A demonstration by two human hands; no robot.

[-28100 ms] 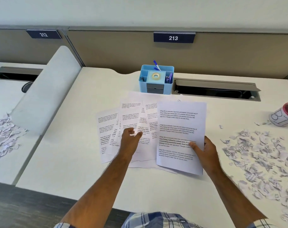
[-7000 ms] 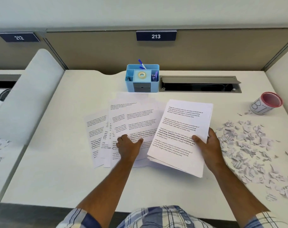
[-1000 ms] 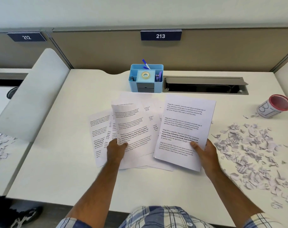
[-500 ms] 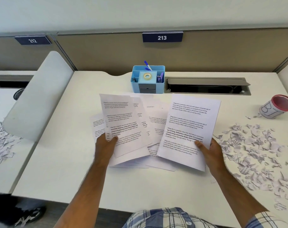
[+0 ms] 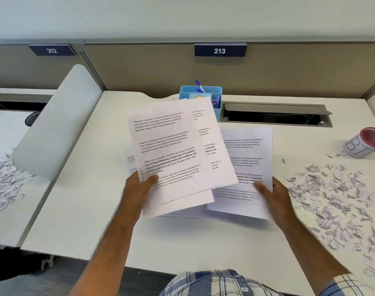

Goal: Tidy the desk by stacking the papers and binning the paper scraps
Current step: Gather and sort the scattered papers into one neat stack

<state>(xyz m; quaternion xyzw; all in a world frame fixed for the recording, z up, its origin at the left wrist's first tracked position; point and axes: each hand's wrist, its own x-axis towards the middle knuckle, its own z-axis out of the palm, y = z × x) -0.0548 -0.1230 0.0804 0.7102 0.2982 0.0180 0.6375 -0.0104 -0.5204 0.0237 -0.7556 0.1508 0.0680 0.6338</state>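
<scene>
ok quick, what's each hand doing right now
left hand: gripping a few lifted printed sheets
right hand: holding the gathered paper stack

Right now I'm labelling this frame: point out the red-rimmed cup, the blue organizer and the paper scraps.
red-rimmed cup (image 5: 363, 145), head view, its white side wall.
blue organizer (image 5: 218, 92), head view, its back right rim.
paper scraps (image 5: 334, 195), head view, middle of the right-hand pile.

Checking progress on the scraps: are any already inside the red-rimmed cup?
No: the paper scraps lie spread on the desk, and the cup shows none inside.
</scene>
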